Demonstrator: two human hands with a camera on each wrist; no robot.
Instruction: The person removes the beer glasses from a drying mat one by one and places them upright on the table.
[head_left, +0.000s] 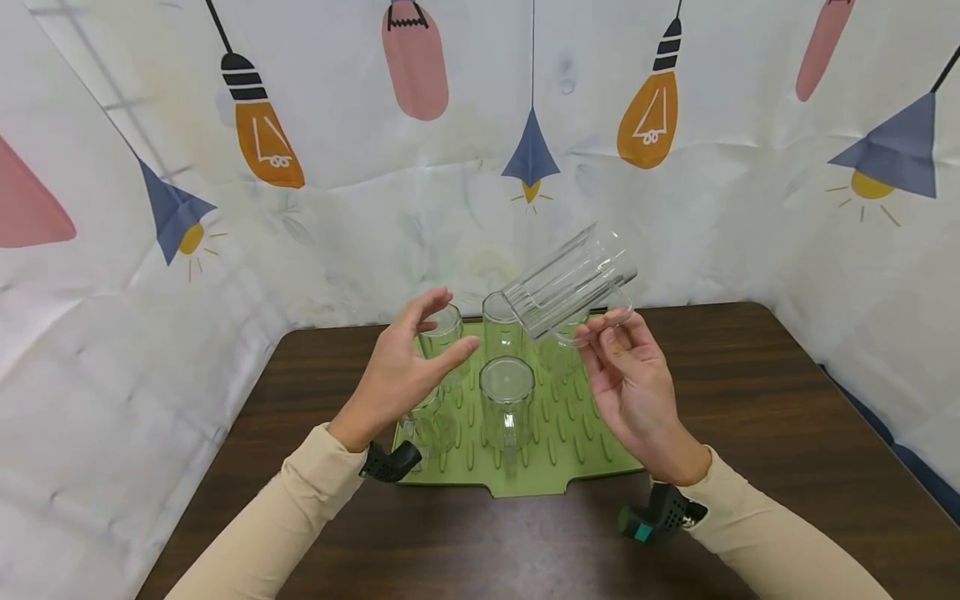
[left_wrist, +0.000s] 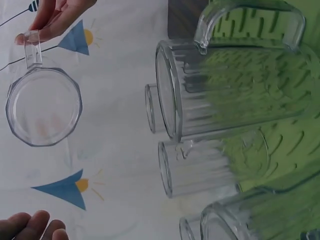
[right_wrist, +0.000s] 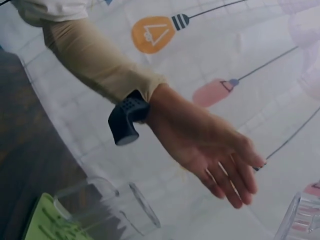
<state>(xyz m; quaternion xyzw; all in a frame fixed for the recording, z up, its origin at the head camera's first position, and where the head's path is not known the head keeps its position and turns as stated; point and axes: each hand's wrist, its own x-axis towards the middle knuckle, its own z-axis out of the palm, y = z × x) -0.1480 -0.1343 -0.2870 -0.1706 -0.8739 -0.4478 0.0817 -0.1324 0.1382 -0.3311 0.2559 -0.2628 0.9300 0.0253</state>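
My right hand pinches the handle of a clear glass mug, held tilted in the air above the back of a green drying mat. In the left wrist view, that held mug shows one round end, with fingers of the right hand on its handle. My left hand hovers over the mat's left side, fingers spread and thumb apart, holding nothing. The right wrist view shows the left hand with straight, relaxed fingers. A clear mug stands on the mat between the hands, handle toward me.
Several more clear mugs stand on the mat, among them a back middle mug and a left one partly behind my left hand. The mat lies on a dark wooden table. A white printed cloth hangs behind and at both sides.
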